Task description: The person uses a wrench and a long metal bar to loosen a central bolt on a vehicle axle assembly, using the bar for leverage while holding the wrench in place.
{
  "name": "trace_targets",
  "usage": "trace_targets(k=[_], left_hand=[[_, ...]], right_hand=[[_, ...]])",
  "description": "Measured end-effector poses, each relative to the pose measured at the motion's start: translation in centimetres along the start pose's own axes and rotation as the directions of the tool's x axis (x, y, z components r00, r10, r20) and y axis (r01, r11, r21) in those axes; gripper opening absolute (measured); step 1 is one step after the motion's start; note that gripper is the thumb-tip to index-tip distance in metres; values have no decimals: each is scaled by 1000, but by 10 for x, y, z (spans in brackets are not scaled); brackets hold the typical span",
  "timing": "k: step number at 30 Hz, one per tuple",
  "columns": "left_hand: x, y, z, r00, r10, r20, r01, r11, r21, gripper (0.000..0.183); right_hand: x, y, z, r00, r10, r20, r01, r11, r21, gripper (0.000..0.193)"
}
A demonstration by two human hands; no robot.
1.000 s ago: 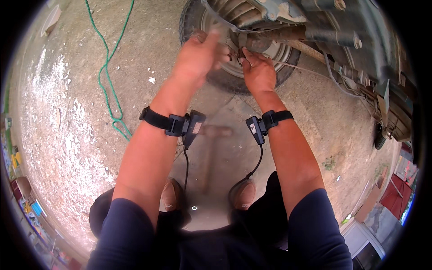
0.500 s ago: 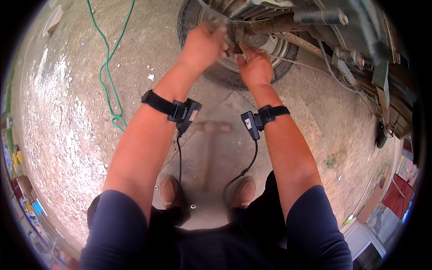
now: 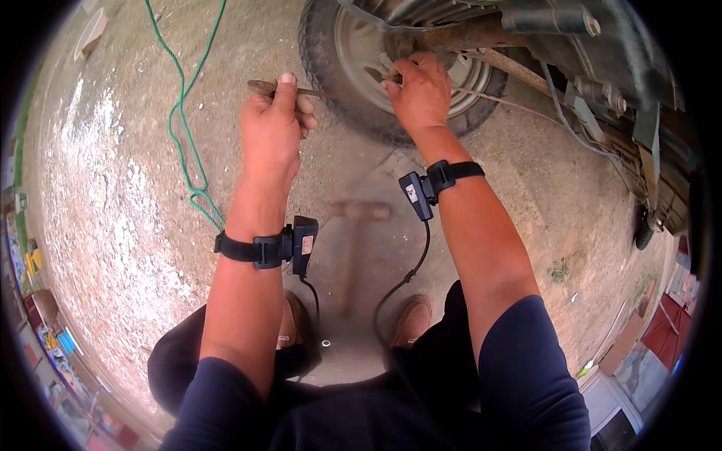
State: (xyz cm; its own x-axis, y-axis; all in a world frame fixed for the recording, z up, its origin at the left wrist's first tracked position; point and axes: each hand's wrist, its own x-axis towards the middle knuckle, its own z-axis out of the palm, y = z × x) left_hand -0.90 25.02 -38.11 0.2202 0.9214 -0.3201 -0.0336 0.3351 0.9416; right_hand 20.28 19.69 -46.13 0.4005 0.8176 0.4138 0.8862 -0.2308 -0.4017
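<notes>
Left hand [image 3: 272, 131] is drawing back leftward from the wheel [image 3: 353, 120], pinching a slim tool [image 3: 261, 87] that's now pointing toward it — leaving the right hand [image 3: 421, 94] alone at its inner face, pinching a dark pointed piece [image 3: 374, 75] — exact contact unclear.

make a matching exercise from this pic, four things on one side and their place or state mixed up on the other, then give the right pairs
Column one
1. left hand
2. rope
3. right hand
4. hammer

Column two
A. green, on the ground
B. looking blurred, between the forearms
C. holding a slender tool
D. in front of the wheel, fingers bent

Right pairs
1-C, 2-A, 3-D, 4-B
</notes>
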Motion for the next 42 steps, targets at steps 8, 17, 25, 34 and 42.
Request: trace_targets(k=[8, 17, 25, 34, 42], left_hand=[[-15, -13, -13, 999, -31, -35, 30, 999, -36, 31], [-23, -19, -14, 997, -72, -6, 72, 997, -34, 23], [-29, -24, -9, 994, -106, 2, 106, 994, -4, 28], [-28, -27, -9, 994, -113, -6, 112, 993, -20, 27], [-28, -29, -12, 992, -123, -9, 123, 992, -19, 28]], right_hand=[[9, 14, 3, 989, -146, 18, 146, 989, 6, 18], [12, 15, -7, 977, -198, 78, 197, 980, 12, 20], [12, 16, -3, 979, -175, 100, 178, 984, -19, 19], [15, 13, -7, 977, -140, 160, 145, 989, -19, 19], [17, 17, -10, 960, -236, 149, 237, 971, 10, 20]])
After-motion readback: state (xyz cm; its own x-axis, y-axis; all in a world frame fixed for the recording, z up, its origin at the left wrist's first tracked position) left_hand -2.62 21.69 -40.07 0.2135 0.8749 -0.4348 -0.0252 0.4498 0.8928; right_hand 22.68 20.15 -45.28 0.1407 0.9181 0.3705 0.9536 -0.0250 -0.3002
